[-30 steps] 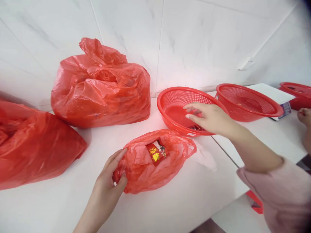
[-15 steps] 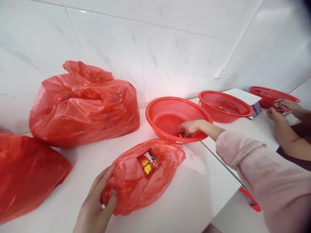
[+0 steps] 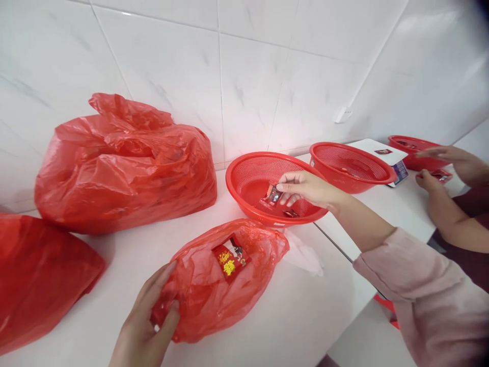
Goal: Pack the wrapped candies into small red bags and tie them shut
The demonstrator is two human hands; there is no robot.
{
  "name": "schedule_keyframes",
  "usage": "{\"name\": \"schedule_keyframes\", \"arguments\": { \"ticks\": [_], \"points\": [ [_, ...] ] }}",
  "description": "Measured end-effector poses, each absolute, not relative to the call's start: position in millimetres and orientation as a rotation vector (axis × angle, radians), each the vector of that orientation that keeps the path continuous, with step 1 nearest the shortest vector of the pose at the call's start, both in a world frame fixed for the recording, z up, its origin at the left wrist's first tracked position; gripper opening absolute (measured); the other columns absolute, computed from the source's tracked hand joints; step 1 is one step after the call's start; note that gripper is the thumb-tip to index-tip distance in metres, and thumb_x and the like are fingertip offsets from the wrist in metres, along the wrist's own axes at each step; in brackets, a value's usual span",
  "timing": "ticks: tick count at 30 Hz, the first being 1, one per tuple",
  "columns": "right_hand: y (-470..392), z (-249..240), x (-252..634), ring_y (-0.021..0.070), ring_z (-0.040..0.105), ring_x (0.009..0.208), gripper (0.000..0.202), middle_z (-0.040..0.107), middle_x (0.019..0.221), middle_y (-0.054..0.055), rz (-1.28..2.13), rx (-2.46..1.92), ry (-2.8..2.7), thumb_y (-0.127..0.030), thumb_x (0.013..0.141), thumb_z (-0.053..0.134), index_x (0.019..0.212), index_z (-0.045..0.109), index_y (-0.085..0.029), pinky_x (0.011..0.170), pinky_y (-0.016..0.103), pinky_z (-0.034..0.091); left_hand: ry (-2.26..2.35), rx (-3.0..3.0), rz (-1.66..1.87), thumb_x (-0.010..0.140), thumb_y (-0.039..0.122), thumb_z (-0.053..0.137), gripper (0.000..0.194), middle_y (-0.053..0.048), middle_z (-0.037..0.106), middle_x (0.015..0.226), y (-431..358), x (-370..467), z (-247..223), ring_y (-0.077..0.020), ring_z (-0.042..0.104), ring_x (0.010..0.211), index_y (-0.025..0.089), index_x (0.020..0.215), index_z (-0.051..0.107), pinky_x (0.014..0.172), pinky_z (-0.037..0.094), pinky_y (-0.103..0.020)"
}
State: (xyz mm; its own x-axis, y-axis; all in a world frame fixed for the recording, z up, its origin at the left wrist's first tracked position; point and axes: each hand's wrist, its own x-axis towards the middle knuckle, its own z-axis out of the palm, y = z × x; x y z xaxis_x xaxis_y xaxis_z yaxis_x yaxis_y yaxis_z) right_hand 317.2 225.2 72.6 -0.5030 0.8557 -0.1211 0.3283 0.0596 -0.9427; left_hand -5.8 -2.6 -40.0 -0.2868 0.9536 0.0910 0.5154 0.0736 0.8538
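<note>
My right hand (image 3: 300, 188) pinches a small dark-and-red sachet (image 3: 274, 193) over the nearest red plastic colander (image 3: 244, 204). Another small sachet (image 3: 291, 213) lies inside that colander, below my fingers. At the lower left, my left hand (image 3: 147, 316) curls around the near edge of a thin red plastic bag (image 3: 214, 316), with bunched film between thumb and fingers. The bag lies spread open on the white table, and a red packet with yellow lettering (image 3: 231, 257) rests in it.
Two large stuffed red bags (image 3: 130, 173) (image 3: 42, 275) stand at the left. A second colander (image 3: 353, 173), a white scale (image 3: 376, 148) carrying a small packet, and a third colander (image 3: 420, 153) line the wall. A co-worker's hands (image 3: 454, 163) are at the far right.
My right hand has risen from the colander's bottom with a sachet in its fingers. My left hand stays on the bag. A small packet now lies on the scale; the co-worker's hand has moved left.
</note>
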Motion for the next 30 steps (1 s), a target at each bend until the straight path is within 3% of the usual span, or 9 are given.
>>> {"name": "schedule_keyframes", "arguments": {
  "ticks": [5, 8, 12, 19, 24, 27, 30],
  "points": [
    [167.3, 58.2, 272.7, 0.0121, 0.067, 0.06, 0.02, 0.071, 0.074, 0.0, 1.411, -0.965, -1.853, -0.037, 0.082, 0.07, 0.085, 0.06, -0.02, 0.058, 0.026, 0.056, 1.904, 1.414, 1.185, 0.091, 0.034, 0.049, 0.044, -0.002, 0.047, 0.146, -3.9, 2.3, -28.7, -0.0249, 0.038, 0.141, 0.032, 0.135, 0.052, 0.118, 0.03, -0.045],
    [130.5, 31.7, 247.6, 0.0172, 0.071, 0.078, 0.005, 0.072, 0.084, 0.0, 1.212, -0.808, -1.964, -0.021, 0.083, 0.064, 0.086, 0.063, -0.025, 0.069, 0.032, 0.059, 1.902, 1.448, 1.146, 0.09, 0.03, 0.05, 0.048, -0.003, 0.047, 0.147, -4.2, 1.1, -28.6, -0.0246, 0.04, 0.14, 0.03, 0.138, 0.051, 0.114, 0.037, -0.04],
    [103.5, -4.9, 227.8, 0.0201, 0.068, 0.1, 0.024, 0.071, 0.106, -0.004, 0.925, -0.674, -2.118, -0.014, 0.086, 0.051, 0.087, 0.062, -0.035, 0.087, 0.039, 0.058, 1.889, 1.473, 1.169, 0.089, 0.027, 0.049, 0.051, -0.003, 0.047, 0.147, -4.6, -1.5, -32.5, -0.0229, 0.043, 0.139, 0.03, 0.139, 0.049, 0.112, 0.04, -0.037],
    [93.4, -27.4, 206.7, 0.022, 0.065, 0.106, 0.033, 0.069, 0.112, -0.004, 0.807, -0.79, -2.507, -0.023, 0.094, 0.038, 0.097, 0.065, -0.043, 0.092, 0.041, 0.057, 1.875, 1.465, 1.162, 0.086, 0.019, 0.048, 0.056, -0.004, 0.046, 0.148, -4.7, 1.0, -28.9, -0.0214, 0.042, 0.139, 0.027, 0.142, 0.048, 0.112, 0.039, -0.034],
    [121.8, 14.3, 236.1, 0.0212, 0.067, 0.098, 0.025, 0.073, 0.102, 0.0, 0.454, -0.802, -2.336, -0.022, 0.092, 0.046, 0.097, 0.068, -0.032, 0.09, 0.039, 0.054, 1.873, 1.472, 1.14, 0.085, 0.017, 0.048, 0.058, -0.006, 0.045, 0.149, -4.9, 0.5, -27.3, -0.0216, 0.041, 0.14, 0.024, 0.142, 0.047, 0.111, 0.039, -0.033],
    [172.8, 42.1, 270.6, 0.0237, 0.066, 0.098, 0.02, 0.072, 0.106, 0.005, 0.231, -1.157, -2.275, -0.029, 0.091, 0.052, 0.104, 0.067, -0.026, 0.089, 0.042, 0.052, 1.861, 1.497, 1.156, 0.085, 0.016, 0.047, 0.058, -0.006, 0.047, 0.147, -5.1, -0.3, -30.2, -0.0212, 0.042, 0.139, 0.023, 0.142, 0.047, 0.113, 0.038, -0.033],
    [228.0, 48.1, 302.2, 0.0272, 0.067, 0.093, 0.033, 0.07, 0.11, 0.013, 0.208, -1.633, -2.435, -0.035, 0.081, 0.065, 0.109, 0.069, -0.018, 0.081, 0.042, 0.048, 1.849, 1.521, 1.171, 0.086, 0.017, 0.048, 0.057, -0.004, 0.047, 0.147, -6.2, -1.2, -32.5, -0.0209, 0.043, 0.138, 0.027, 0.142, 0.047, 0.113, 0.038, -0.034]
  ]
}}
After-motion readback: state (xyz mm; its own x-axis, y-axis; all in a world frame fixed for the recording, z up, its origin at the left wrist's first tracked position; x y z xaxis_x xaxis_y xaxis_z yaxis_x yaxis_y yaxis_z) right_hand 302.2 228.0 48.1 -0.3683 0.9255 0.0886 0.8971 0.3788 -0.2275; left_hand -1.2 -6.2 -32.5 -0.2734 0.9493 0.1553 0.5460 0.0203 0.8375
